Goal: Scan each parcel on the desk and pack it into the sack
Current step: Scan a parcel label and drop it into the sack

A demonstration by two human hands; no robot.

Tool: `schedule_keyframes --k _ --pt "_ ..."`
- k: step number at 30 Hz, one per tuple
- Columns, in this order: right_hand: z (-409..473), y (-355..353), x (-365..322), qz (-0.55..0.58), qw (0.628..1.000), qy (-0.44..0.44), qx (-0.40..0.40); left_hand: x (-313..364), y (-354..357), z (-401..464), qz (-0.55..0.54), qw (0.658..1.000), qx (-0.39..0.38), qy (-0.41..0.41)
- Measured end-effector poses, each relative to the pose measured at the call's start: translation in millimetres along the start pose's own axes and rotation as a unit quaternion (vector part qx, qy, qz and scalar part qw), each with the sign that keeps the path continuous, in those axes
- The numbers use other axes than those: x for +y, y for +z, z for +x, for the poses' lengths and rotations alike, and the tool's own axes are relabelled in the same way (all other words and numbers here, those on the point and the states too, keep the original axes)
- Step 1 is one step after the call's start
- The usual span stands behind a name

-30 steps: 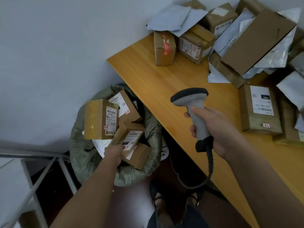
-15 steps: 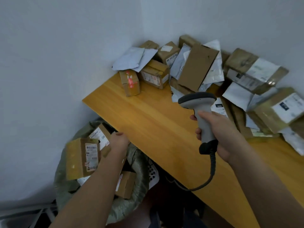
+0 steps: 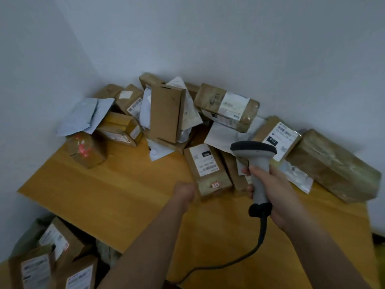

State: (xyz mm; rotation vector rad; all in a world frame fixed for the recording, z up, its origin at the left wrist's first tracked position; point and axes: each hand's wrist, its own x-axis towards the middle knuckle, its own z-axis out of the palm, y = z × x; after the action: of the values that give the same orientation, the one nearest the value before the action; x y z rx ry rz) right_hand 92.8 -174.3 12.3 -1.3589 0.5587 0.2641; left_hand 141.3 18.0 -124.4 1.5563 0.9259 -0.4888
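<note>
Now the left hand (image 3: 184, 191), fingers curled and holding nothing, has come up from the sack (image 3: 27, 232) to touch the brown parcel (image 3: 208, 170) on the bench (image 3: 116, 197); the right hand (image 3: 277, 190) grips the scanner (image 3: 256, 161).

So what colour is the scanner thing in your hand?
Light grey handle with a dark grey top and black base: the scanner, gripped by the right hand, head view.

Brown parcel (image 3: 208, 170) with white label, grey scanner (image 3: 255, 161), honey-yellow wooden desk (image 3: 116, 197), seemingly olive sack (image 3: 27, 234)
</note>
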Motion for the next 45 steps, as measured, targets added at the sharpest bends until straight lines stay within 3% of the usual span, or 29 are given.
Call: schedule_keyframes --k 5,8,11,18,20,28,34,42,45 --pt "32.9 -33.1 8.2 0.002 0.999 0.032 0.002 0.1 59.9 12.6 -0.006 0.999 -0.02 -0.035" --pt "48.2 -46.7 11.3 0.003 0.999 0.044 0.001 -13.6 73.2 51.9 0.053 0.998 0.02 -0.035" --pt "59.9 -53.7 13.3 0.008 0.999 0.05 0.0 -1.2 75.5 49.1 0.094 0.994 -0.005 -0.051" --pt "69.1 -54.0 17.1 0.011 0.998 0.055 -0.021 -6.7 56.7 42.2 0.01 0.986 -0.082 -0.143" --pt "65.8 -52.3 16.5 0.01 0.998 0.052 -0.023 -14.5 46.9 35.7 -0.009 0.986 -0.074 -0.151" --pt "26.9 -39.1 14.9 0.02 0.999 0.022 -0.024 -33.1 -38.6 5.1 -0.098 0.992 -0.027 -0.073" --pt "-13.2 -2.7 19.3 -0.015 0.998 -0.009 -0.068 -39.9 -113.3 -37.4 -0.161 0.987 -0.017 -0.011" --pt "-48.2 48.7 21.7 -0.122 0.98 -0.08 -0.137 -23.7 -196.3 -106.8 -0.143 0.985 -0.013 0.094" --pt "-53.2 61.7 30.0 -0.131 0.977 -0.068 -0.156 -16.1 -213.4 -134.0 -0.135 0.983 -0.044 0.117"
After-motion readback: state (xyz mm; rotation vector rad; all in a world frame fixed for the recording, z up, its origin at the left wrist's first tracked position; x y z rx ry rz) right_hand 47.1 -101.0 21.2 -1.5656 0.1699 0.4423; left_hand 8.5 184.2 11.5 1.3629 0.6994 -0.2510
